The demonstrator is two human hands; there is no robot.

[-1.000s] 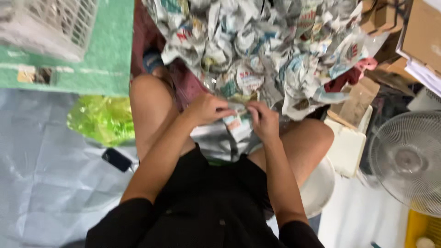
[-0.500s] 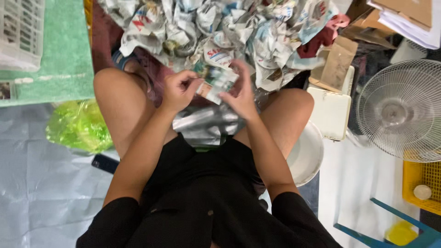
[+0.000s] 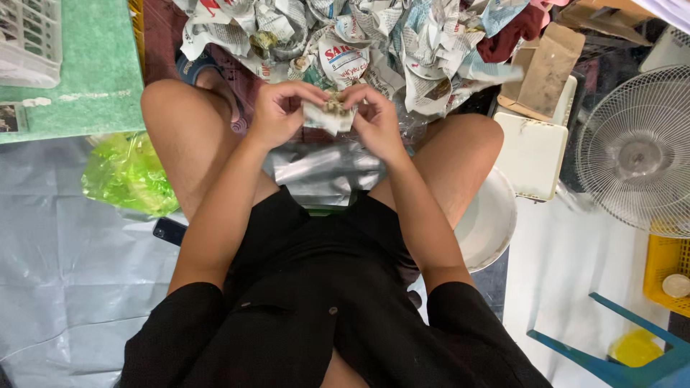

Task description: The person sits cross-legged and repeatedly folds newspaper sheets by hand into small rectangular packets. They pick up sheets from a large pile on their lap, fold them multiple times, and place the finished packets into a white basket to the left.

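Wide view first: a big heap of crumpled newspaper (image 3: 374, 43) fills the floor ahead of the seated person's knees, with a grey plastic sheet (image 3: 57, 266) spread over the floor on the left and a white electric fan (image 3: 636, 154) standing off to the right. Nearer in, a white basin (image 3: 489, 223) sits just beside the right thigh, a green plastic bag (image 3: 126, 176) lies bunched by the left knee, and a silvery foil bag (image 3: 327, 172) rests across the lap between the thighs.

Now the hands. The left hand (image 3: 277, 115) and the right hand (image 3: 374, 122) meet above that foil bag, and both are pinched onto one small newspaper-wrapped bundle (image 3: 327, 115), held up in the air between the knees, just short of the paper heap. Each grip is closed on it, fingertips at opposite edges, thumbs on top. Something brownish shows at the top of the wrap; what it is, I cannot tell.

My read on handling: very light, soft and crushable. The thin paper would tear under a hard pull and gives no stiffness of its own. Best taken at the folded paper edges with fingertips, supporting underneath, rather than squeezing the middle where the contents sit.
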